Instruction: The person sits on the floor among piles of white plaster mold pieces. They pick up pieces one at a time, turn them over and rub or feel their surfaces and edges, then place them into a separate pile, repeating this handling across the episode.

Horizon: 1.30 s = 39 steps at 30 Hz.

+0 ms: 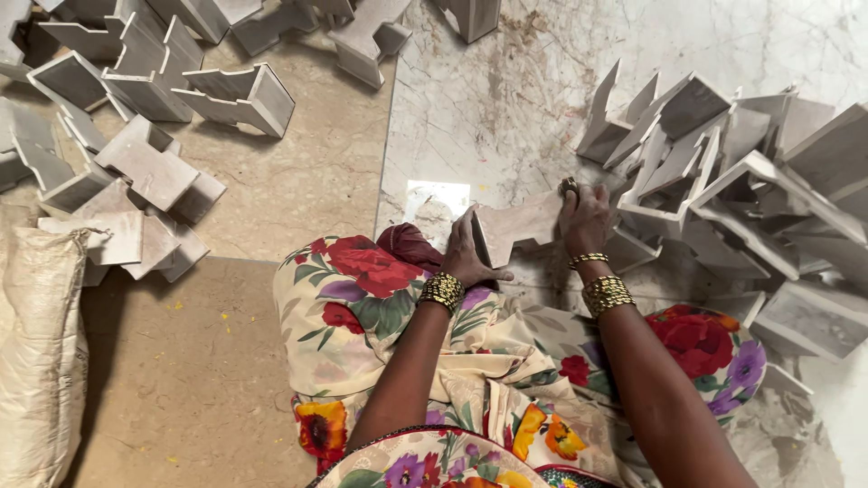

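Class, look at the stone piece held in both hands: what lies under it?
Under the stone piece shows polished marble floor and flowered cloth over the lap. The left hand and right hand cover its edges; directly beneath is hidden.

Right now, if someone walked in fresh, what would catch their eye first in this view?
Probably the two hands at centre: the left hand and right hand hold a pale stone piece between them, above a bright floral cloth over the lap. Next, the heaps of similar cut stone pieces, one pile on the right and another at upper left. A pale sack sits at the left edge.
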Tool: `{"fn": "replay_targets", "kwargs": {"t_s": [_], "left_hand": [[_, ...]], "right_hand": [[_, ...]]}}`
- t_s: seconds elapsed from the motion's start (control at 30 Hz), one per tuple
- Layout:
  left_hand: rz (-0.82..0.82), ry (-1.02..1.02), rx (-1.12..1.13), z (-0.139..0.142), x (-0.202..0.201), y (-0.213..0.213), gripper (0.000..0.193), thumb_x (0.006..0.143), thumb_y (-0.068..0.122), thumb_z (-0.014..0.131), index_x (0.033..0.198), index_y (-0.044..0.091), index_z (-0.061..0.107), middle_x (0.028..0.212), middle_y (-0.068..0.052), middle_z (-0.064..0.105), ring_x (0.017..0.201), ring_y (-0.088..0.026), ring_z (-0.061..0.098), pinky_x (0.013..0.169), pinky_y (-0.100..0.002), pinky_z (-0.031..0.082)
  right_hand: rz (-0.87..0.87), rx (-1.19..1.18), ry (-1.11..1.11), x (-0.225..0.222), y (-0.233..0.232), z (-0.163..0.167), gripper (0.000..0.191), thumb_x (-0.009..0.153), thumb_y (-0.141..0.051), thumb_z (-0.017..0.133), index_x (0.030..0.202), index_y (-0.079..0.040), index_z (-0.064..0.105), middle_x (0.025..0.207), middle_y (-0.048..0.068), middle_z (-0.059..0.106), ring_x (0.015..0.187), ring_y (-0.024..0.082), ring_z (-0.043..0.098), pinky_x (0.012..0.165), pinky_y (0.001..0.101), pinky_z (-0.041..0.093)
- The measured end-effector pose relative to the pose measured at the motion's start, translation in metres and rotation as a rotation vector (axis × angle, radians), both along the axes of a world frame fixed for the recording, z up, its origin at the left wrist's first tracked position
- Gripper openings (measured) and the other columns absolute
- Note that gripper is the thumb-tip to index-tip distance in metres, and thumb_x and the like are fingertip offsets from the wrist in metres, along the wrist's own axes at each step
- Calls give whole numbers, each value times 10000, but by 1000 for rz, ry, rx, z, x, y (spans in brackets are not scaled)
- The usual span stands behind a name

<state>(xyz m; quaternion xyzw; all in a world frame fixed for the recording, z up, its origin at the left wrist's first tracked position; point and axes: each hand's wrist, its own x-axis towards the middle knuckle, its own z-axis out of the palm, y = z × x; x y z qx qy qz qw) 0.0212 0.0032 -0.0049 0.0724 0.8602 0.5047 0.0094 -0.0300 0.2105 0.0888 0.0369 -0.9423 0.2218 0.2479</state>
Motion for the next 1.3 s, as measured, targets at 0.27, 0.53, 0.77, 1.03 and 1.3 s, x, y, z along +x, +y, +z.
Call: {"fn": "replay_targets", "kwargs": {"t_s": [0.27, 0.53, 0.77, 1.03, 1.3], "left_hand": [[99, 146, 64, -1, -1, 11, 1362, 607, 537, 920, 1586, -16, 152, 1547, -287, 335, 1459, -423, 360, 1234, -482, 352], [432, 556, -625, 5, 12, 13, 1046, 728, 256, 875, 1585, 114, 292, 1616, -179, 355, 1542, -397, 265, 1290, -550, 266], [201, 568, -347, 14, 26, 27, 1237, 626, 563, 938, 1552, 113, 252, 1552, -172, 331, 1489, -405, 310, 1255, -653, 212], [280, 308, -86, 16, 14, 14, 1343, 566, 539, 954, 1527, -24, 204, 1506, -323, 361, 1398, -462, 354, 1168, -552, 298], [306, 171, 21, 15, -2, 18, 1154, 635, 345, 936, 1510, 7, 266, 1397, -296, 503, 1260, -454, 532, 1074, -497, 448]], "right_hand": [[382, -113, -217, 33, -56, -8, 108, 971, -93, 634, 964, -66, 738, 1005, 112, 630, 795, 210, 654, 626, 317, 601], [141, -518, -207, 64, -23, -13, 208, 1034, -210, 654, 1090, -53, 780, 955, 67, 692, 753, 178, 642, 635, 286, 554], [114, -720, -56, 59, 3, -8, 180, 1005, -83, 678, 1144, 17, 734, 986, 65, 680, 811, 123, 625, 679, 251, 525], [12, -427, -136, 10, -3, 22, 192, 978, -130, 710, 1101, 18, 722, 981, 112, 650, 758, 160, 666, 647, 316, 567], [232, -101, -30, -45, -20, 20, 178, 956, -15, 665, 1098, -62, 763, 939, 135, 670, 870, 271, 640, 779, 414, 532]]}}
